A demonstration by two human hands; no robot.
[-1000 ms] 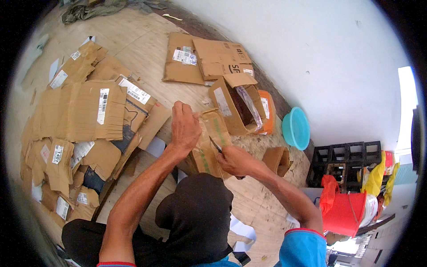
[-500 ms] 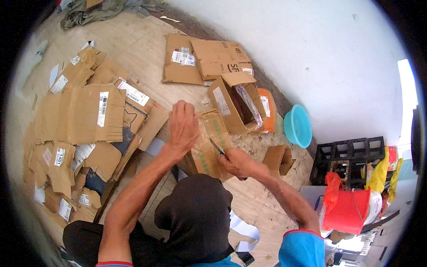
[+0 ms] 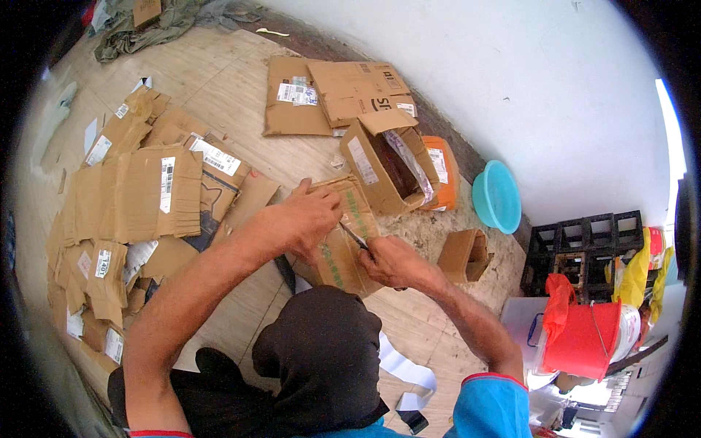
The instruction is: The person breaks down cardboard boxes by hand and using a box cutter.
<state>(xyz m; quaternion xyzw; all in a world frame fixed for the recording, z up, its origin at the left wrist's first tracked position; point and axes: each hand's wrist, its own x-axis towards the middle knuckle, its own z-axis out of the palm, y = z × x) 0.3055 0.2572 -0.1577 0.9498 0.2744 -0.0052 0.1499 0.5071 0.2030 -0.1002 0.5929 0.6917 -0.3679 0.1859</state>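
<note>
A brown cardboard box [image 3: 350,252] with a strip of green-printed tape stands in front of me. My left hand [image 3: 308,221] grips its left side, fingers bent over the top. From the right, my right hand [image 3: 394,261] is closed around a knife [image 3: 353,235], whose narrow grey blade points up and left across the taped top. The blade tip reaches the cardboard close to my left fingers. Whether it has gone through the cardboard cannot be seen. Just beyond stands an open cardboard box [image 3: 369,171], with an orange package [image 3: 440,171] beside it.
Flattened cardboard [image 3: 131,193] is piled on the left. More flat cartons [image 3: 361,91] lie near the wall. To the right are a small open carton [image 3: 458,257], a turquoise basin [image 3: 496,197], black crates [image 3: 577,237] and a red bucket [image 3: 584,339]. White strips [image 3: 409,371] lie nearby.
My left hand has come down from the box's far left corner onto its left side, and my left elbow has swung outward. The right hand with the knife has barely moved.
</note>
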